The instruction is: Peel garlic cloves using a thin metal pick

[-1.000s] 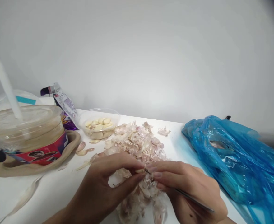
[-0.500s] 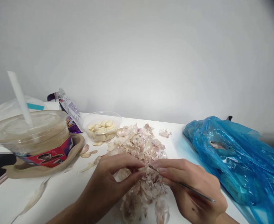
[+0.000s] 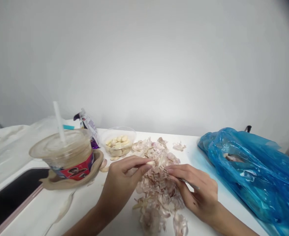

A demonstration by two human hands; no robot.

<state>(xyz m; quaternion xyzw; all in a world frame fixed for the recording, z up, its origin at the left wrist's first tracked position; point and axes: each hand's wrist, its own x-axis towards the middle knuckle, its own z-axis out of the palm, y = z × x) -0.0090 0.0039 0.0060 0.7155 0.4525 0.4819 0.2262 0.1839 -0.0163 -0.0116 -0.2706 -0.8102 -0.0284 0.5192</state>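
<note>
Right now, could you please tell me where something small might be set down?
Bare tabletop shows beyond the right hand, between the peel pile and the blue bag; a smaller patch lies between the left forearm and the pale strip. The middle and the area around the cup are crowded.

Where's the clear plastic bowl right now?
In the head view, the clear bowl stands left of centre, between the purple packet and the garlic-skin pile.

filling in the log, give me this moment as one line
left hand: pinching garlic clove; right hand: holding slim metal tool; between hands: garlic skins; beyond: clear bowl of pale cloves; right: blue bag
</note>
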